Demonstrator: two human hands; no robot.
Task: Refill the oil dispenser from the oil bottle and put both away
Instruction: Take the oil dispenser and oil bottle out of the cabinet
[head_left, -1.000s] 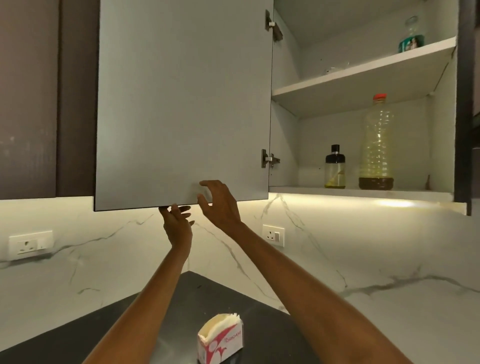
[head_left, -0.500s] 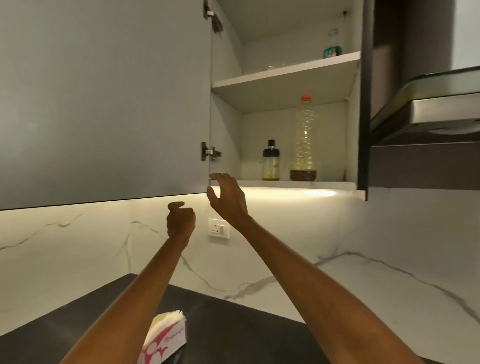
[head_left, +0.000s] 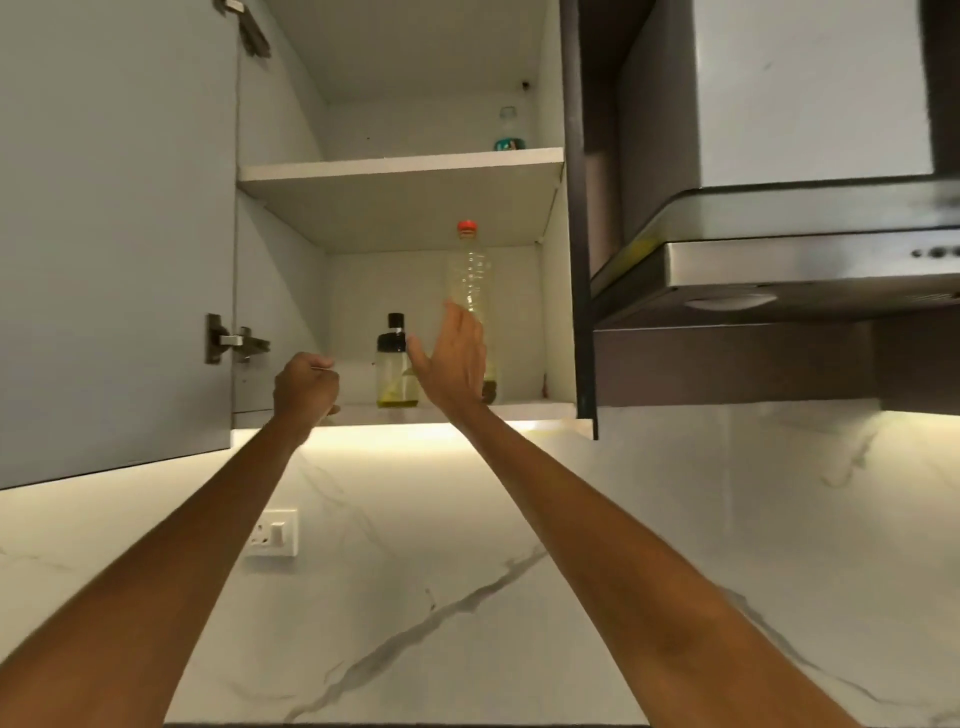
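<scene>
The wall cabinet stands open. On its lower shelf (head_left: 530, 410) a small glass oil dispenser (head_left: 396, 371) with a black top holds a little yellow oil. Right of it stands a tall clear oil bottle (head_left: 470, 265) with a red cap and dark oil at its bottom. My right hand (head_left: 453, 358) is raised between the two with straight fingers, in front of the bottle's lower half, holding nothing. My left hand (head_left: 305, 387) is a curled fist at the shelf's front edge, left of the dispenser, holding nothing.
The grey cabinet door (head_left: 114, 234) hangs open on the left. A small jar (head_left: 509, 132) stands on the upper shelf. A steel range hood (head_left: 810, 270) juts out at the right. A wall socket (head_left: 272, 532) sits on the marble backsplash below.
Both hands have left the door's lower edge and risen to the lower shelf. My right hand has opened up beside the bottle. The view has swung right and up.
</scene>
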